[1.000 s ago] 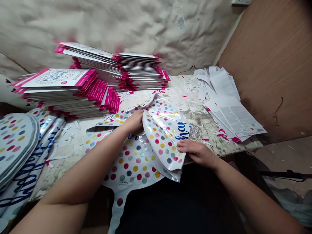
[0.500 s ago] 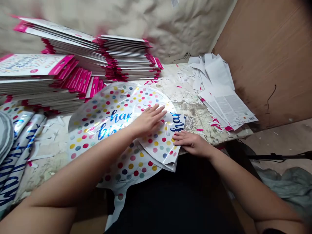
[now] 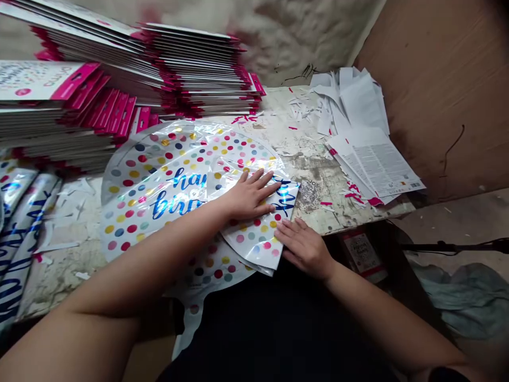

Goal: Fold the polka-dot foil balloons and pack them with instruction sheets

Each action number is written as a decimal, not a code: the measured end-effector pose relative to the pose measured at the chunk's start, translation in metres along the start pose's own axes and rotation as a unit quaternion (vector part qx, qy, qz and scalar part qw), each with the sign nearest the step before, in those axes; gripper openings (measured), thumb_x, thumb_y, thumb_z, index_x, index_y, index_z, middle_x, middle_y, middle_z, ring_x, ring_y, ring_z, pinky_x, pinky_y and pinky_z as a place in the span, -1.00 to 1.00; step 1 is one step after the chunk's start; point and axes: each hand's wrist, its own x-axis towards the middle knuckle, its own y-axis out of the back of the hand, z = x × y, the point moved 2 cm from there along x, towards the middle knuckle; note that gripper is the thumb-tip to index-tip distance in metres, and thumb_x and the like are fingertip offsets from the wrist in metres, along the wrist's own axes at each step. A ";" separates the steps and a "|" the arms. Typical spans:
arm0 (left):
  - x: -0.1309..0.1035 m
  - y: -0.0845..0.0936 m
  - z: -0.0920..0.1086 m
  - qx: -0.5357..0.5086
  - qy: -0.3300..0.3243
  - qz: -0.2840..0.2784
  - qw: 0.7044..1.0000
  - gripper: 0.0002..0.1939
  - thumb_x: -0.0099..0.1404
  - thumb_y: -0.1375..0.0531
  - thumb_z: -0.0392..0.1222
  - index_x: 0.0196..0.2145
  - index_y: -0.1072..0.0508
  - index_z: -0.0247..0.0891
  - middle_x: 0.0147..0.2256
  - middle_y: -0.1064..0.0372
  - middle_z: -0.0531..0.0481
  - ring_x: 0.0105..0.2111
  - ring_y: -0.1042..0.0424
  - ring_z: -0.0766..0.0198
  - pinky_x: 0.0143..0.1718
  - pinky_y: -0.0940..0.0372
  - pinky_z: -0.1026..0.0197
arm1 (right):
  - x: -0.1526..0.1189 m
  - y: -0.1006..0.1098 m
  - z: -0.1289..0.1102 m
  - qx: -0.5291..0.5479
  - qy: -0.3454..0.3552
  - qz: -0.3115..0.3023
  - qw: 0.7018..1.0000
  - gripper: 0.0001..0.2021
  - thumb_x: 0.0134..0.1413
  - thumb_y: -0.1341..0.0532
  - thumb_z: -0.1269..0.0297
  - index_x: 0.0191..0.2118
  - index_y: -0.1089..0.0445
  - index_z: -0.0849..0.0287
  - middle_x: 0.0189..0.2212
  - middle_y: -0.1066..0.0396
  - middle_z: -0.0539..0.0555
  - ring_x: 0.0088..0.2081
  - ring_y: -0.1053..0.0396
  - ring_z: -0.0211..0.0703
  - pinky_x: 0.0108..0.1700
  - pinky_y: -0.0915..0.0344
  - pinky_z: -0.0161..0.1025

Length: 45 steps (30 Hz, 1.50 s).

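Observation:
A flat foil balloon (image 3: 131,212) with coloured dots and blue lettering lies on the table, its tail hanging over the front edge. On its right part rests a folded foil balloon (image 3: 254,239) of the same pattern, its layers showing at the lower edge. My left hand (image 3: 252,196) lies flat on the folded balloon with fingers spread. My right hand (image 3: 306,246) is at the folded balloon's right edge, fingers stretched out and fingertips touching it. The lettering is partly covered by my left hand and forearm.
Stacks of white and pink packets (image 3: 207,69) stand along the back left. More folded foil balloons (image 3: 27,228) lie at the left edge. Loose printed sheets (image 3: 382,164) and paper scraps are at the right, near a brown board (image 3: 445,95). A packet (image 3: 361,252) sits below the table edge.
My left hand has spread its fingers and shifted slightly on the folded balloon. My right hand has moved a little down along its edge. The view has tilted down somewhat.

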 end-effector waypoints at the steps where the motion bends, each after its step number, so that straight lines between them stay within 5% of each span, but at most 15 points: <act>1: -0.001 -0.001 0.000 -0.002 0.007 0.000 1.000 -0.33 0.30 0.13 0.21 0.26 0.10 -0.10 0.30 0.31 -0.10 0.27 0.33 -0.10 0.18 0.35 -0.19 | 0.001 0.000 -0.002 0.004 0.001 0.009 1.000 -0.59 0.12 -0.12 0.36 0.12 -0.25 0.18 0.00 -0.36 0.18 0.12 -0.21 -0.02 0.18 -0.08 0.05; 9: -0.008 0.006 0.011 0.003 0.132 -0.001 0.991 -0.33 0.30 0.09 -0.01 0.28 0.18 -0.34 0.29 0.33 -0.27 0.25 0.29 -0.22 0.11 0.19 -0.31 | 0.008 0.014 0.006 0.071 0.000 -0.002 0.997 -0.60 0.14 -0.05 0.45 0.11 -0.24 0.17 0.01 -0.36 0.16 0.12 -0.21 -0.12 0.17 -0.11 -0.02; 14: -0.007 0.000 0.028 -0.013 0.009 0.006 1.000 -0.42 0.31 0.10 0.05 0.25 0.05 -0.06 0.30 0.26 -0.07 0.26 0.30 -0.11 0.14 0.23 -0.25 | 0.012 0.009 0.004 0.059 0.050 -0.018 0.997 -0.66 0.13 -0.06 0.44 0.02 -0.33 0.13 -0.03 -0.40 0.14 0.09 -0.26 -0.13 0.18 -0.06 -0.02; 23: 0.024 0.000 0.027 -0.021 0.140 0.039 0.989 -0.32 0.17 0.00 0.23 0.21 -0.07 0.00 0.24 0.10 -0.19 0.16 0.11 -0.35 -0.01 0.14 -0.43 | 0.031 0.023 0.018 0.154 0.024 -0.079 0.985 -0.76 0.05 -0.12 0.45 -0.18 -0.43 0.07 -0.22 -0.51 0.01 -0.05 -0.39 -0.20 -0.01 -0.12 -0.15; 27: 0.032 0.004 0.022 -0.024 0.168 0.050 0.984 -0.37 0.24 0.05 0.17 0.22 -0.06 -0.06 0.27 0.17 -0.18 0.19 0.13 -0.29 0.06 0.21 -0.39 | 0.037 0.027 0.020 0.153 -0.005 -0.135 0.979 -0.63 0.03 -0.09 0.50 -0.04 -0.37 0.05 -0.13 -0.47 0.04 -0.05 -0.38 -0.19 -0.01 -0.14 -0.17; 32: -0.019 0.007 0.016 -0.012 0.034 0.011 0.999 -0.42 0.34 0.12 -0.02 0.27 0.10 -0.21 0.29 0.27 -0.11 0.27 0.26 -0.04 0.18 0.22 -0.17 | 0.038 0.026 0.023 0.112 0.000 -0.170 0.979 -0.65 0.04 -0.14 0.42 -0.05 -0.41 -0.03 0.05 -0.33 0.04 0.02 -0.29 -0.09 0.01 -0.16 -0.08; 35: -0.054 -0.001 0.012 -0.012 0.045 -0.017 0.999 -0.38 0.33 0.12 0.09 0.27 0.08 -0.20 0.29 0.26 -0.12 0.27 0.33 -0.08 0.18 0.24 -0.20 | 0.040 0.028 0.029 0.188 -0.002 -0.171 0.967 -0.78 0.08 -0.15 0.35 -0.20 -0.49 -0.04 -0.07 -0.43 -0.01 -0.03 -0.32 -0.11 0.03 -0.16 -0.09; 39: -0.066 -0.011 0.011 -0.021 0.094 -0.028 0.995 -0.39 0.34 0.13 0.05 0.28 0.15 -0.16 0.30 0.32 -0.07 0.27 0.38 -0.09 0.17 0.27 -0.25 | 0.052 0.030 0.041 0.320 -0.143 -0.152 0.924 -0.72 0.19 -0.03 0.17 -0.27 -0.47 0.13 -0.32 -0.51 0.02 -0.24 -0.42 -0.16 -0.19 -0.32 -0.23; 42: -0.071 -0.010 -0.006 -0.048 0.083 -0.053 0.994 -0.43 0.36 0.14 -0.09 0.28 0.20 -0.15 0.30 0.36 -0.02 0.28 0.37 0.02 0.20 0.24 -0.15 | 0.065 0.025 0.054 0.271 -0.307 -0.091 0.908 -0.56 0.17 0.02 -0.02 -0.51 -0.36 0.19 -0.61 -0.37 -0.02 -0.54 -0.34 -0.23 -0.52 -0.24 -0.32; 45: -0.092 0.001 -0.043 -0.056 0.128 -0.044 0.989 -0.46 0.37 0.18 -0.09 0.27 0.13 -0.14 0.29 0.28 0.00 0.28 0.28 0.07 0.21 0.18 -0.10 | 0.079 0.017 0.067 0.194 -0.396 -0.059 0.895 -0.53 0.14 0.02 -0.06 -0.63 -0.22 0.16 -0.75 -0.21 -0.07 -0.67 -0.21 -0.28 -0.62 -0.12 -0.34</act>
